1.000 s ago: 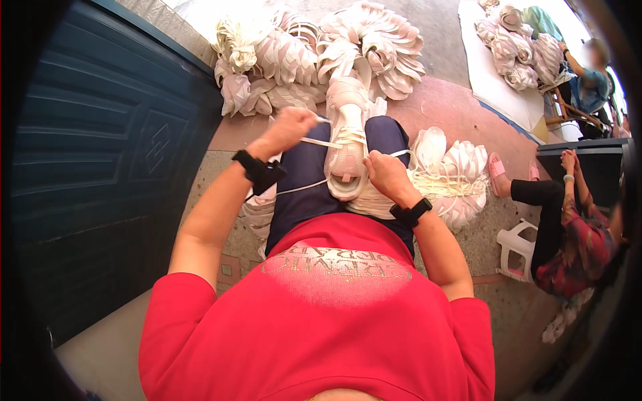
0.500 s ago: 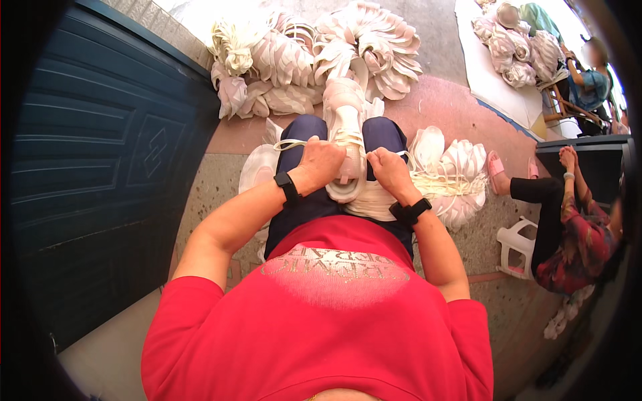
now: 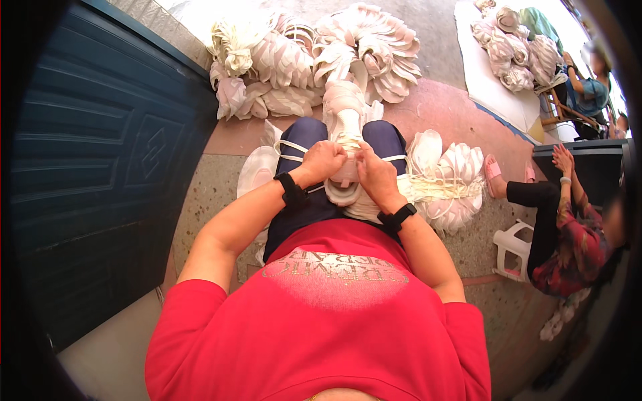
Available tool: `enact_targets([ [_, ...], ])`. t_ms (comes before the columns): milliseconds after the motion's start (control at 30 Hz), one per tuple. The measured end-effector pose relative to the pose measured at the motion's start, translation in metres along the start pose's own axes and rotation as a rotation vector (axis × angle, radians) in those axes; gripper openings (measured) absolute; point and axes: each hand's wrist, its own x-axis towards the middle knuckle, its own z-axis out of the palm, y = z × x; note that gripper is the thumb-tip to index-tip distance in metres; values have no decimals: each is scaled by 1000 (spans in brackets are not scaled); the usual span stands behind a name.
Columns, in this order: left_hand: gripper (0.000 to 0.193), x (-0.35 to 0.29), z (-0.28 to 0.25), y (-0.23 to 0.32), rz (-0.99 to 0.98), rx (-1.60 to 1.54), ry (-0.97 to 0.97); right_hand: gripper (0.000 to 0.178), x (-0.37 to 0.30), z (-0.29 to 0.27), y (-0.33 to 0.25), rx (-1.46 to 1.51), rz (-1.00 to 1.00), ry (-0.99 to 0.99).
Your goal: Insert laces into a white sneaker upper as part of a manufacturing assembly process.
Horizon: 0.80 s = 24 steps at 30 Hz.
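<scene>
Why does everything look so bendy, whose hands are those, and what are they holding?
There's no robot here, just a person in a red shirt. A camera on their head looks down, and its wide fisheye lens makes straight edges bend. The hands are the person's own. The left hand and right hand are close together over a pale shoe, which rests between dark blue trouser legs. They seem to be pinching its laces. On the floor ahead lie piles of pale shoe pieces.
</scene>
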Motion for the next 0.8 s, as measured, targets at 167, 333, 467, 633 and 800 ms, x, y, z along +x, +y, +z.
enact_targets([
  [167,14,5,10,-6,-272,-662,-94,36,2,5,3,-19,12,15],
  [333,16,2,12,-4,-140,-451,-29,35,15,9,3,186,84,21],
  [467,21,-6,14,10,9,215,106,31,21,7,6,226,108,-35],
  [633,18,-9,6,13,145,375,136,30,23,4,4,244,90,-60],
  [800,16,-7,-1,16,185,536,56,33,21,3,4,235,81,-70],
])
